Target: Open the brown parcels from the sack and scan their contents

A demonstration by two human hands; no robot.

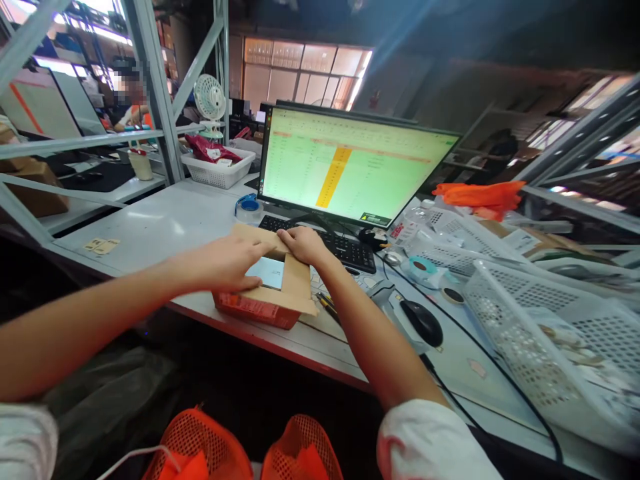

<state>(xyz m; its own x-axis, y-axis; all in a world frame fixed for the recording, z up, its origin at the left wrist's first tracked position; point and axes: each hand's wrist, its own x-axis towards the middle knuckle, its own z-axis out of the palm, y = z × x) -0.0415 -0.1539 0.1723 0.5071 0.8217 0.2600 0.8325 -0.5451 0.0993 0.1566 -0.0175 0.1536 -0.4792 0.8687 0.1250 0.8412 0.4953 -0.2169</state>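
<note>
Left forearm (125, 300) enters from the left edge and slopes gently up to the box; right forearm (367, 320) runs from the lower right up and leftward to its far side. Both bare below the white sleeves (430, 440). The wrists sit near each other, one on either side of the opening.

Cardboard box (260, 310): at the near edge of the tabletop (165, 227), in front of the keyboard (345, 250). Outer wall red with pale print; flaps plain brown, folded outward. A flat, pale bluish item (269, 272) with a small dark mark shows inside.

Left hand (227, 263): palm down, fingers extended and loosely spread across the box's left side, thumb apart near the front of the opening. Touches the box; no closed grasp seen.

Right hand (304, 245): fingers bent, resting on the far flap near its right corner. Cannot tell whether it pinches the cardboard.

Nearby: blue tape roll (249, 208) beyond the box, pens (327, 305) just right of it, black mouse (421, 323) farther right.
</note>
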